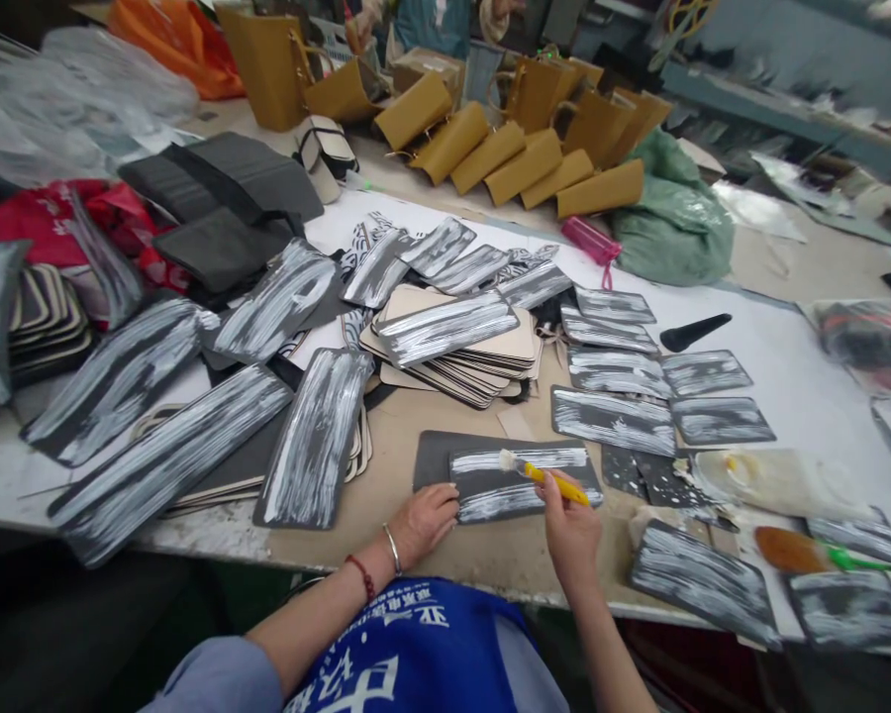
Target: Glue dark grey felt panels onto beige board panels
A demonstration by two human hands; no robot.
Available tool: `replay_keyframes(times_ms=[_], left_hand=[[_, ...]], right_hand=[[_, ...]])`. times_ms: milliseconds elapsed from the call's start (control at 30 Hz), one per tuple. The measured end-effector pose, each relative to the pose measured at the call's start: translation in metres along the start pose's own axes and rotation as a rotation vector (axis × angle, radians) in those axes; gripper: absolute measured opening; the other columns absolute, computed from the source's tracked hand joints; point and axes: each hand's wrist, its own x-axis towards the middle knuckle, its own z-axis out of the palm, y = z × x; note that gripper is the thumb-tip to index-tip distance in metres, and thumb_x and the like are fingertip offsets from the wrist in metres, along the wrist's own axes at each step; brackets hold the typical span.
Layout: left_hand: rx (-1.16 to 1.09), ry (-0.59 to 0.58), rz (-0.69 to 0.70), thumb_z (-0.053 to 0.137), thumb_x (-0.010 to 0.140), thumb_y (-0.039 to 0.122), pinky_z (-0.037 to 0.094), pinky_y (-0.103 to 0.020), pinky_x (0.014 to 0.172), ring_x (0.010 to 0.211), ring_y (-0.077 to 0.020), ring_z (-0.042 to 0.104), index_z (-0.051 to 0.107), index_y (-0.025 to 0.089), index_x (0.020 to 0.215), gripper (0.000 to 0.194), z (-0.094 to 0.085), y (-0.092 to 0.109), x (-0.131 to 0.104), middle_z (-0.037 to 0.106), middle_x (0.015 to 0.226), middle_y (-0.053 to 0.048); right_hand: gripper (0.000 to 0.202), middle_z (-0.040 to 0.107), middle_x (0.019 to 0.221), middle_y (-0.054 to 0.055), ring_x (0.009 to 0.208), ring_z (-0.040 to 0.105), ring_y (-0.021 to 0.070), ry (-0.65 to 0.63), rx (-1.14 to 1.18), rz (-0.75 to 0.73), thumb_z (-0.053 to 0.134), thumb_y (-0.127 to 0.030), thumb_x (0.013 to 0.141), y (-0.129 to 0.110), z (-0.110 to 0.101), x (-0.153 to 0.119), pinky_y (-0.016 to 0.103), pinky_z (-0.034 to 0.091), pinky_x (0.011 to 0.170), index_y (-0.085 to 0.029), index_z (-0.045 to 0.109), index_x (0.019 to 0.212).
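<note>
In my right hand [570, 540] is a paintbrush [524, 467] with a yellow handle, pinched between thumb and fingers. Its pale bristles touch a dark grey panel [505, 485] streaked with white paste. My left hand [425, 517] lies with its fingers along the left end of that panel, pressing on it. Beneath it, a second dark panel [432, 458] sticks out to the left. To the right stands a translucent container [779, 478] with whitish stuff in it. Around my hands lie several more coated panels [316, 436].
A stack of cream-coloured pieces [445, 376] sits beyond my hands. Mustard-coloured bags [520, 163] line the back, where another person [435, 25] stands. At right are a brush with brown bristles [791, 550], a black tapered object [694, 332] and a green bag [679, 218].
</note>
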Motion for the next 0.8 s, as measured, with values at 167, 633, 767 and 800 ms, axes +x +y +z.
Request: replay_keyframes(times_ms=[167,633,767,800], left_hand=[[0.004,0.068,0.031,0.047,0.083,0.015,0.050,-0.033,0.087,0.101,-0.0191,0.055,0.056,0.013,0.092,0.014,0.002,0.000,0.000,0.061,0.099,-0.010],[0.302,0.114,0.151,0.048,0.082,0.013,0.047,-0.034,0.073,0.082,-0.0186,0.052,0.058,0.015,0.088,0.013,-0.007,0.005,0.001,0.060,0.081,-0.007],[0.316,0.119,0.147,0.046,0.082,0.012,0.045,-0.034,0.075,0.084,-0.0190,0.051,0.058,0.016,0.087,0.014,-0.007,0.006,0.000,0.059,0.084,-0.007],[0.319,0.117,0.139,0.045,0.082,0.012,0.045,-0.033,0.073,0.083,-0.0189,0.050,0.058,0.016,0.087,0.014,-0.007,0.007,0.000,0.059,0.083,-0.007]], right_hand=[[0.041,0.067,0.090,0.010,0.077,0.064,0.0230,-0.048,0.037,0.002,0.050,-0.055,0.076,-0.009,-0.010,-0.021,0.034,0.052,0.067,-0.018,0.064,0.086],[0.047,0.069,0.077,0.008,0.072,0.065,0.0231,0.019,-0.045,0.069,0.046,-0.058,0.077,0.025,-0.019,-0.005,0.034,0.050,0.068,-0.016,0.063,0.090],[0.054,0.068,0.071,0.008,0.073,0.065,0.0244,0.216,-0.218,0.062,0.040,-0.062,0.078,0.044,-0.057,0.029,0.034,0.048,0.068,-0.016,0.065,0.091],[0.054,0.069,0.075,0.008,0.075,0.064,0.0244,0.261,-0.263,0.027,0.039,-0.062,0.079,0.048,-0.063,0.036,0.034,0.048,0.069,-0.016,0.064,0.092]])
